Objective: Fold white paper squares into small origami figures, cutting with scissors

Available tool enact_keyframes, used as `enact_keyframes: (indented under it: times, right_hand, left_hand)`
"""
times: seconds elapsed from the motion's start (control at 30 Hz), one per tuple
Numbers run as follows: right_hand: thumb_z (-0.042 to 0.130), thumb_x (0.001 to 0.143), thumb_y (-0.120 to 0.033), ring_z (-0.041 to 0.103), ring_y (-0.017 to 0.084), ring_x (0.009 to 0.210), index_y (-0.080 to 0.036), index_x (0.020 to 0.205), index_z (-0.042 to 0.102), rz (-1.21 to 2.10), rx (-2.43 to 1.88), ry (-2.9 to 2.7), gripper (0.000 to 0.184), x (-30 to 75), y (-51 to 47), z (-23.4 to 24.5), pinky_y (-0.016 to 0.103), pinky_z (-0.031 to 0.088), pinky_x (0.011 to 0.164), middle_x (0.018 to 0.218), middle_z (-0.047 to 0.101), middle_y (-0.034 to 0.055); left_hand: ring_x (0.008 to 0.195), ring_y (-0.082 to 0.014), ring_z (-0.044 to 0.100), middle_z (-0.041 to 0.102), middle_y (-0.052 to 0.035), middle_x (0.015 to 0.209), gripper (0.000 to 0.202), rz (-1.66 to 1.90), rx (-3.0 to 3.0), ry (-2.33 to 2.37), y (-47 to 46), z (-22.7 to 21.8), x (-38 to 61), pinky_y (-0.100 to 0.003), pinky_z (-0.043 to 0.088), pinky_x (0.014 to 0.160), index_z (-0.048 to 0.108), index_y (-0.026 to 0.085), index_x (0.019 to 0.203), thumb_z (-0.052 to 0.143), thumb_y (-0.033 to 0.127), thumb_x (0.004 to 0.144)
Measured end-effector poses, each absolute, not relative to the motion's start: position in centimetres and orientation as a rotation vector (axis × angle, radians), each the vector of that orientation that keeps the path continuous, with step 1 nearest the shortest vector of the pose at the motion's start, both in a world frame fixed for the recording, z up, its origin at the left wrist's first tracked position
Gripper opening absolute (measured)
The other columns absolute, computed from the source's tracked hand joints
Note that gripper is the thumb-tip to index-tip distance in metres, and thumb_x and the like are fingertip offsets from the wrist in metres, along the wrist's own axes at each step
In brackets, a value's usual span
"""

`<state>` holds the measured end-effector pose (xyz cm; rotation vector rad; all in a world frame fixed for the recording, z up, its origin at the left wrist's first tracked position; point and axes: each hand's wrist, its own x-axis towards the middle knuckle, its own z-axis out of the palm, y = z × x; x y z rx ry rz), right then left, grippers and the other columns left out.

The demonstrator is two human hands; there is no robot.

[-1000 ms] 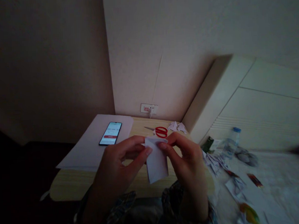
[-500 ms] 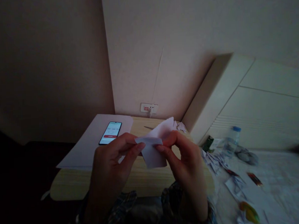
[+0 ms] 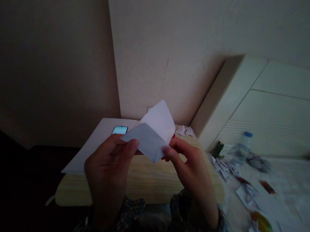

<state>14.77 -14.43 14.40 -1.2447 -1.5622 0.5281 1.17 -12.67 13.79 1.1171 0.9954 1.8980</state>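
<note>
A folded sheet of white paper (image 3: pixel 148 138) is held up over the small wooden table (image 3: pixel 152 181), with one flap standing up behind the nearer panel. My left hand (image 3: pixel 111 164) pinches its left corner between thumb and fingers. At the lower right edge, my right hand (image 3: pixel 188 162) grips the paper the same way. Behind my left hand lies a phone (image 3: pixel 120 130) with a lit screen, partly covered by the hand. It rests on a stack of large white paper (image 3: pixel 92 146) at the table's left.
Small folded paper pieces (image 3: pixel 185 131) lie at the table's back right corner. On the bed (image 3: pixel 289 185) to the right are a plastic bottle (image 3: pixel 243 148), more folded papers (image 3: pixel 224 167) and a yellow-green item (image 3: pixel 261 222). A wall (image 3: pixel 139 55) stands behind.
The paper has been turned and tilted, its wider face and raised flap now showing. My left hand has shifted left to its corner, now covering more of the phone.
</note>
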Motion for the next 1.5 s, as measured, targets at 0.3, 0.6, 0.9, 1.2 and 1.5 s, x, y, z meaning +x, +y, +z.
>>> enact_keyframes:
  times: [0.3, 0.6, 0.9, 1.2, 1.5]
  right_hand:
    - [0.063, 0.084, -0.033, 0.056, 0.015, 0.062, -0.02, 0.065, 0.061, 0.485, -1.193, -1.367, 0.023, 15.3, -14.4, 13.6, 0.027, 0.041, 0.061, 0.062, 0.061, -0.0017]
    - [0.063, 0.083, -0.032, 0.058, 0.018, 0.07, -0.02, 0.067, 0.061, 0.502, -1.189, -1.482, 0.02, 15.7, -14.2, 14.0, 0.031, 0.045, 0.067, 0.067, 0.061, 0.0004]
    - [0.067, 0.079, -0.027, 0.061, 0.018, 0.073, -0.022, 0.078, 0.065, 0.567, -1.151, -1.403, 0.005, 15.5, -13.8, 13.1, 0.03, 0.048, 0.067, 0.073, 0.064, 0.0003]
    - [0.067, 0.074, -0.021, 0.06, 0.018, 0.071, -0.022, 0.074, 0.063, 0.562, -1.139, -1.457, 0.004, 14.8, -13.7, 13.4, 0.027, 0.046, 0.064, 0.069, 0.063, -0.0011]
    - [0.063, 0.075, -0.021, 0.057, 0.016, 0.067, -0.021, 0.067, 0.057, 0.579, -1.184, -1.432, 0.01, 15.1, -14.1, 13.6, 0.027, 0.046, 0.063, 0.065, 0.059, -0.0017]
  left_hand:
    - [0.049, -0.0124, 0.063, 0.069, 0.0063, 0.055, 0.011, 1.598, 1.147, 0.99, -11.4, 13.4, 0.3, -0.02, 0.052, 0.052, 0.069, 0.021, 0.073, 0.077, 0.023, 0.066]
    - [0.061, -0.0115, 0.059, 0.063, 0.0049, 0.062, 0.01, 1.509, 1.369, 0.957, -10.7, 12.6, -0.6, -0.018, 0.047, 0.057, 0.069, 0.021, 0.068, 0.075, 0.028, 0.072]
    - [0.063, -0.0119, 0.062, 0.065, 0.0047, 0.064, 0.008, 1.348, 1.536, 0.899, -10.8, 13.3, -0.4, -0.018, 0.049, 0.059, 0.066, 0.02, 0.067, 0.069, 0.023, 0.073]
    - [0.058, -0.0131, 0.056, 0.061, 0.0045, 0.061, 0.006, 1.325, 1.618, 0.961, -11.1, 13.5, 0.0, -0.02, 0.045, 0.054, 0.063, 0.021, 0.066, 0.065, 0.023, 0.072]
    - [0.053, -0.0109, 0.051, 0.052, 0.0069, 0.055, 0.014, 1.456, 1.597, 1.021, -11.9, 13.8, 0.2, -0.02, 0.042, 0.052, 0.057, 0.022, 0.059, 0.066, 0.022, 0.07]
